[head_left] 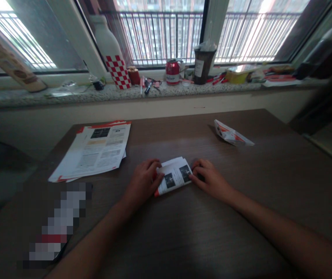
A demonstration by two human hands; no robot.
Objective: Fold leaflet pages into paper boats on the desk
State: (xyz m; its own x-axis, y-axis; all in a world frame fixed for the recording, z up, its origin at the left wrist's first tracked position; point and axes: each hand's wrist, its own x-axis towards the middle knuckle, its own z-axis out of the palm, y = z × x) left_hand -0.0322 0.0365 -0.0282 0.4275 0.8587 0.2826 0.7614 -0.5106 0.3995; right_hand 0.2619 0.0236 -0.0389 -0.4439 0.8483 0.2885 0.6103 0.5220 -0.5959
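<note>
A small folded printed sheet lies flat on the brown wooden table in front of me. My left hand rests on its left edge with fingers curled over the paper, pressing it down. My right hand presses the sheet's right edge with its fingertips held together. A stack of flat printed sheets with red corners lies to the left of my left hand. A folded paper shape sits further back on the right.
A blurred-out flat object lies at the near left. The stone windowsill behind the table holds a checkered white bottle, a red can, a dark cup, pens and clutter.
</note>
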